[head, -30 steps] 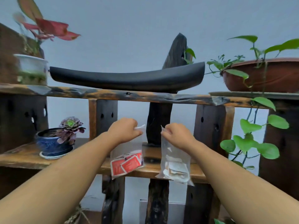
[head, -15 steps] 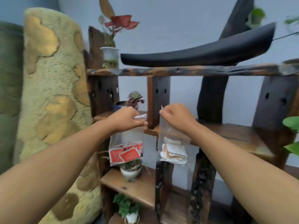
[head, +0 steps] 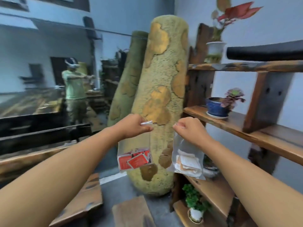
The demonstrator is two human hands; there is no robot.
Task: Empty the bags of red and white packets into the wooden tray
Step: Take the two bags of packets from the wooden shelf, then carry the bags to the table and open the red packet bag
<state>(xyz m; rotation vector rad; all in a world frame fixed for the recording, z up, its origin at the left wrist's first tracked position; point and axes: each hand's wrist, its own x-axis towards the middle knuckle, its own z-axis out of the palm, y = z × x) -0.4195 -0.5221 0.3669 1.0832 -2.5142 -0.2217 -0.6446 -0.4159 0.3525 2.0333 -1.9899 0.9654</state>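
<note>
Clear plastic hangs from both fists, held out in open air well short of the tall, rough green-and-ochre column [head: 161,102]. The left hand [head: 132,124] pinches the top of the bag of red packets [head: 134,158]; the right hand [head: 188,128] grips the bag of white packets [head: 186,161], just beside the wooden shelf [head: 246,126] edge at right. Both bags are crinkled, with flat packets slumped at the bottom.
</note>
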